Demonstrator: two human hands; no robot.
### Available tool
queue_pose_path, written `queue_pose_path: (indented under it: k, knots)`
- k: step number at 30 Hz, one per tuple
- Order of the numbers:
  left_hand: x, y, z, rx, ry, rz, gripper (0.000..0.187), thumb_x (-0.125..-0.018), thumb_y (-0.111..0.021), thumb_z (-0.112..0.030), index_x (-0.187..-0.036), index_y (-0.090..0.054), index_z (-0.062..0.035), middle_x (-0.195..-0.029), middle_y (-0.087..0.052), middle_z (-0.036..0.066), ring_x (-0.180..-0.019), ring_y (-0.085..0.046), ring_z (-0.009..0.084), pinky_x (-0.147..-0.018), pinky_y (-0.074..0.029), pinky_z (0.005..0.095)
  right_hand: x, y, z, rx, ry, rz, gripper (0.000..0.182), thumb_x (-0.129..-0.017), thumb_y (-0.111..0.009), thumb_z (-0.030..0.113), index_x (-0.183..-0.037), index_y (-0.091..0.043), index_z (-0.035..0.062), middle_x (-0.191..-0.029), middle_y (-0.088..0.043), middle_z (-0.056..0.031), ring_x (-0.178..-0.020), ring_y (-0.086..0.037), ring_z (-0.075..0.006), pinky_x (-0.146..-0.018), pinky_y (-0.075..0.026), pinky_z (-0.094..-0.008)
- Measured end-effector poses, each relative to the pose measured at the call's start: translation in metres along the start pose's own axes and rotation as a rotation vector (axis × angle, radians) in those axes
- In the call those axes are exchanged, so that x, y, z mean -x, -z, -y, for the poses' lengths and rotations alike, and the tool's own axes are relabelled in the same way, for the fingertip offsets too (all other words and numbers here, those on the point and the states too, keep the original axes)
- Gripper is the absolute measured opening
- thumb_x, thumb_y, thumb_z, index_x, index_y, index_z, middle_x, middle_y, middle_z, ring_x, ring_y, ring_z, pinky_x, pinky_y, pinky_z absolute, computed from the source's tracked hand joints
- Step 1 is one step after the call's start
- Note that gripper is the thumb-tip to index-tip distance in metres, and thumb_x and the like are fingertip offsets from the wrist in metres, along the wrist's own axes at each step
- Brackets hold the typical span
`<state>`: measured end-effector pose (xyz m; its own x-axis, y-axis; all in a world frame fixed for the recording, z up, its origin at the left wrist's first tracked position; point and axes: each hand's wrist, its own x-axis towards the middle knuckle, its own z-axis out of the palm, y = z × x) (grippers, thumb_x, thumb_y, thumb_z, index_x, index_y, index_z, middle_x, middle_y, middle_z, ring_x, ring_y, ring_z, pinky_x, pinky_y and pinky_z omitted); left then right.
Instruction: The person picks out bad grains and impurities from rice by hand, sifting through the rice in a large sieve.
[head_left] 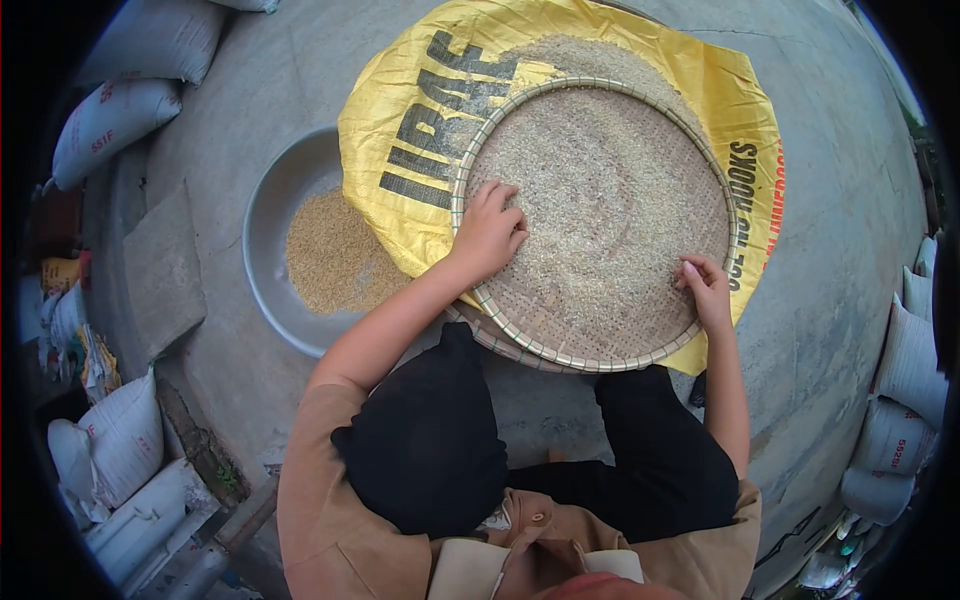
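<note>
A round woven bamboo tray [650, 335] lies in front of my knees, with pale grains [600, 180] spread over its surface. My left hand [490, 232] reaches across the tray's left rim, its curved fingers apart and resting at the edge of the grains. On the right side, my right hand [706, 288] is just inside the rim, thumb and fingertips drawn together. Whatever is between those fingertips, if anything, is too small to make out. Under the tray is a yellow sack [400, 100] with black lettering, and more grain lies on it beyond the far rim.
A wide metal basin [262, 225] holding golden-brown grain [335, 250] stands at the left, partly under the sack's edge. White filled sacks [120, 125] lie along the left side, and others [912, 360] are stacked at the right. The floor [240, 400] is grey concrete.
</note>
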<state>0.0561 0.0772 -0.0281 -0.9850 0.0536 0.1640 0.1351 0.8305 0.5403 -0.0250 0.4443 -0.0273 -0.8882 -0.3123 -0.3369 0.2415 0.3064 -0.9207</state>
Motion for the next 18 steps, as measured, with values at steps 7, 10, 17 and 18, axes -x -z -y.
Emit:
queue_pose_path:
  k: [7, 10, 17, 18]
  knots:
    - [-0.001, 0.001, 0.001, 0.070, 0.034, 0.010, 0.011, -0.073, -0.067, -0.009, -0.078, -0.058, -0.0045, -0.121, -0.048, 0.016, -0.122, -0.034, 0.0375, -0.100, -0.031, 0.0449, -0.001, 0.000, -0.001, 0.001, 0.005, 0.004, 0.023, -0.089, -0.057, 0.013, -0.107, -0.059, -0.0015, -0.086, -0.063, -0.0079, -0.069, -0.057, -0.0096, -0.068, -0.047, -0.0227]
    - [-0.002, 0.008, 0.004, 0.123, 0.022, -0.144, 0.012, -0.077, -0.066, -0.009, -0.083, -0.057, -0.0036, -0.110, -0.055, 0.014, -0.108, -0.049, 0.0289, -0.092, -0.040, 0.0378, -0.001, 0.000, 0.000, 0.002, 0.007, 0.002, 0.023, -0.089, -0.057, 0.013, -0.107, -0.059, -0.0015, -0.086, -0.063, -0.0081, -0.069, -0.057, -0.0097, -0.068, -0.047, -0.0227]
    - [0.039, 0.076, 0.018, 0.385, 0.508, -0.202, 0.013, -0.080, -0.063, -0.006, -0.091, -0.056, -0.0031, -0.087, -0.061, 0.007, -0.084, -0.058, 0.0161, -0.073, -0.045, 0.0301, 0.000, 0.000, 0.000, -0.029, 0.009, -0.001, 0.023, -0.089, -0.057, 0.012, -0.107, -0.059, -0.0015, -0.086, -0.063, -0.0080, -0.069, -0.057, -0.0096, -0.068, -0.047, -0.0224]
    - [0.046, 0.095, 0.018, 0.160, 0.510, -0.225, 0.015, -0.079, -0.063, -0.005, -0.092, -0.056, -0.0034, -0.092, -0.061, 0.009, -0.091, -0.058, 0.0199, -0.078, -0.045, 0.0337, 0.000, 0.000, 0.000, -0.027, 0.013, 0.000, 0.023, -0.089, -0.057, 0.012, -0.107, -0.059, -0.0016, -0.086, -0.063, -0.0079, -0.069, -0.057, -0.0095, -0.068, -0.047, -0.0224]
